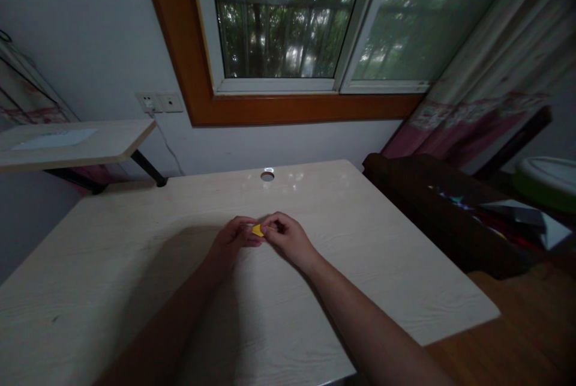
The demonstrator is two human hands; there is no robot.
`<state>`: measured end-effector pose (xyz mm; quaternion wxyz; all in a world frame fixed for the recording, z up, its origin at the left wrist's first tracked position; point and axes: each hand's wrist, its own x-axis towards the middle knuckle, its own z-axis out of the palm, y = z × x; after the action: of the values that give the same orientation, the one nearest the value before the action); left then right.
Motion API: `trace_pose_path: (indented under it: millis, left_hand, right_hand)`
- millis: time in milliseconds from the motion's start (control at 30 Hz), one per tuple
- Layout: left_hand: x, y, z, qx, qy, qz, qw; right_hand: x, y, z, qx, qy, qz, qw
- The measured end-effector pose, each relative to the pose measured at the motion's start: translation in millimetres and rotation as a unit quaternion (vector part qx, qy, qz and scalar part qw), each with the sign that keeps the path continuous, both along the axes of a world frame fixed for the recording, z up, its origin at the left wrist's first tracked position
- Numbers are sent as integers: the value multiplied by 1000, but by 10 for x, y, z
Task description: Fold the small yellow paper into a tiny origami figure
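A small yellow piece (257,230), perhaps folded paper, is held between my two hands above the middle of the pale wood-grain table (360,236). My left hand (234,235) is closed on its left side with thumb and fingertips. From the right, my right hand (284,233) pinches the same piece. Fingers cover much of it, so its full shape and exact kind are hidden.
A round hole (267,176) lies near the table's back edge. At the left, a raised shelf (103,140) stands on black legs, with a cable hanging from the wall socket (170,102). Dark brown furniture (418,194) holding assorted items stands right of the table.
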<state>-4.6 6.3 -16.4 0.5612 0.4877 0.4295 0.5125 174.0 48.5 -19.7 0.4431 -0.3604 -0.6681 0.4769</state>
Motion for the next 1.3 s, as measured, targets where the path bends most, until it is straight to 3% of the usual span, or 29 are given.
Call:
trace_pose_path:
  millis: [433, 1300]
  left_hand:
    - [-48, 28, -83, 3, 71, -2, 997]
    - [-27, -7, 77, -50, 33, -40, 997]
  right_hand:
    - [1, -7, 43, -37, 27, 9, 999]
    - [-19, -25, 48, -49, 60, 3, 997]
